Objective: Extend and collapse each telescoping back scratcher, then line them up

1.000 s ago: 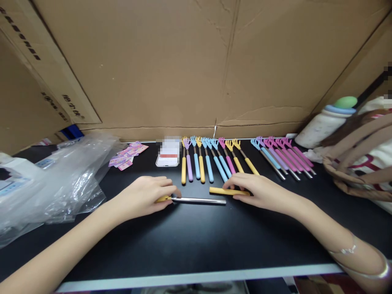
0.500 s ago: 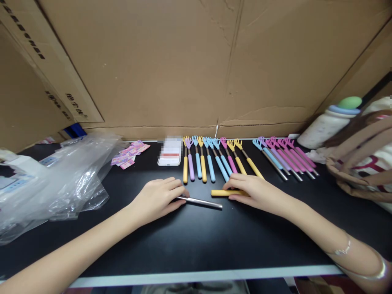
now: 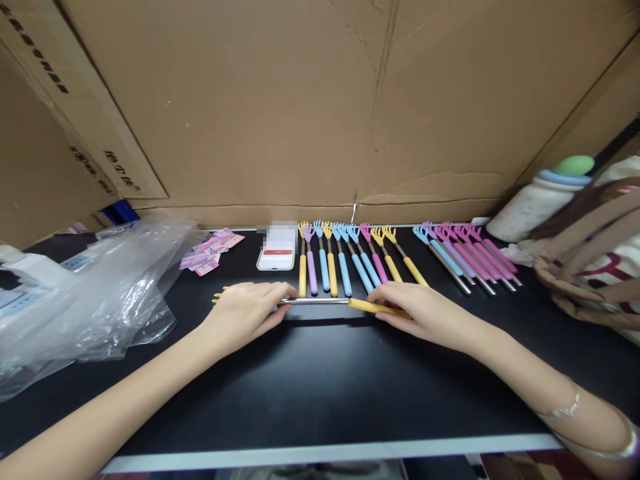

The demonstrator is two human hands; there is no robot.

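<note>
Left hand point(image 3: 245, 313) clasps claw end of yellow back scratcher point(image 3: 320, 302) | right hand point(image 3: 420, 310) pinches its yellow handle point(image 3: 370, 307) | lies flat on black surface point(image 3: 320, 387), before the rows | judged light, stiff, steel shaft slippery; take by foam handle | near row point(image 3: 350, 260) nine scratchers, far row point(image 3: 465, 253) about seven | one phone point(image 3: 277, 257)

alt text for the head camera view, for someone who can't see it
Two bare hands hold a yellow back scratcher across a black table: left hand on its metal rod, right hand on its handle. Behind lie rows of pastel scratchers.
</note>
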